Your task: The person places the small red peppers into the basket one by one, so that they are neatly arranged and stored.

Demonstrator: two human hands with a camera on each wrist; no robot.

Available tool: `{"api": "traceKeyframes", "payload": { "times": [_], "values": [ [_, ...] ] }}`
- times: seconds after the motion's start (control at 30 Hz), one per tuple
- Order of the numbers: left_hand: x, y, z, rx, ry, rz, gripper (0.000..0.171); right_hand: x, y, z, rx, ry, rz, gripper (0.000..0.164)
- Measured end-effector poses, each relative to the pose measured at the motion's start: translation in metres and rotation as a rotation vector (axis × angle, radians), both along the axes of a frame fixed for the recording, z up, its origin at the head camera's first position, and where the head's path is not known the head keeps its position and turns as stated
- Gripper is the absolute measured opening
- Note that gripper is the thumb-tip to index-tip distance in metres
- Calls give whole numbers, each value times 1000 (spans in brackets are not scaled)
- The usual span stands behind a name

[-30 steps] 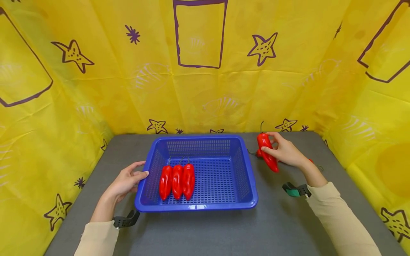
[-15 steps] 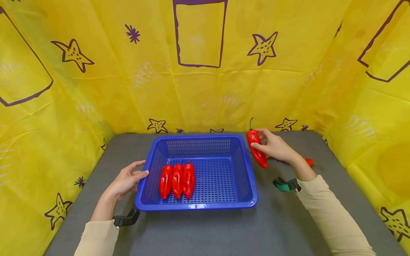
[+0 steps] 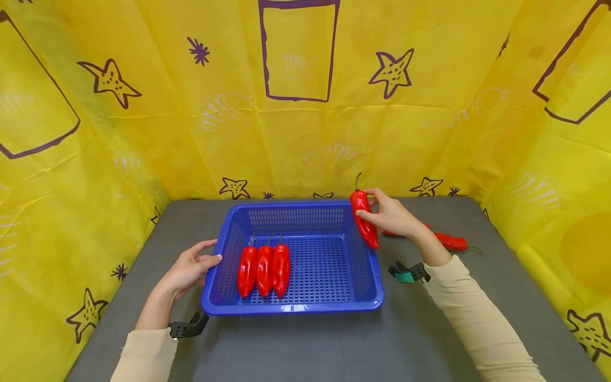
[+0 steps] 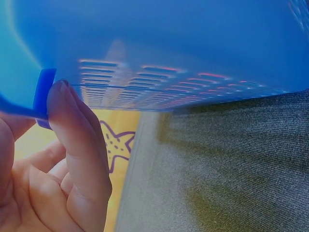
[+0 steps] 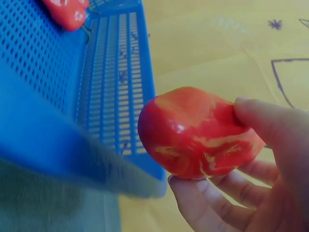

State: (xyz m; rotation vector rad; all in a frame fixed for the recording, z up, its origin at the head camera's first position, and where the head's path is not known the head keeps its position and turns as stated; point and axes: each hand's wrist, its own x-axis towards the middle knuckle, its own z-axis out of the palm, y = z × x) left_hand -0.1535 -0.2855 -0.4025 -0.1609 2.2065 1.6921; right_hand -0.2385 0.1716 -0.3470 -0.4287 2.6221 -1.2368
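Between thumb and fingers, my right hand [image 3: 393, 215] holds a red chili pepper [image 3: 364, 218] above the right rim of a blue plastic basket [image 3: 305, 307]. Its stem points up and away, its tip down toward me. In the right wrist view the pepper [image 5: 193, 135] is seen nearly end-on beside the basket's wall. My left hand [image 3: 188, 268] grips the basket's left rim, and the left wrist view shows the thumb and fingers [image 4: 79, 140] pinching that edge. Inside the basket, three red peppers [image 3: 264, 270] lie side by side at the left, stems toward the back.
More red peppers [image 3: 451, 242] lie on the grey table [image 3: 305, 350] to the right, partly hidden behind the right hand and forearm. Yellow patterned cloth [image 3: 296, 148] stands close behind the table and along both sides.
My right hand has carried the pepper leftward from over the table to the basket's right rim, uncovering more of the peppers on the right. The left hand and basket have stayed in place.
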Motion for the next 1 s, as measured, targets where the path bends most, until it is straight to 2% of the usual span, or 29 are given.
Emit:
{"api": "traceKeyframes", "payload": {
  "times": [0.27, 0.6, 1.0],
  "values": [
    [0, 0, 0, -4, 0, 4, 68, 0, -21, -3, -47, -26, 26, 69],
    [0, 0, -1, -2, -3, 1, 67, -2, -43, -9, -40, -26, 74, 63],
    [0, 0, 1, -12, -6, -1, 68, -4, -67, -24, -34, -61, 80, 62]
  ]
}}
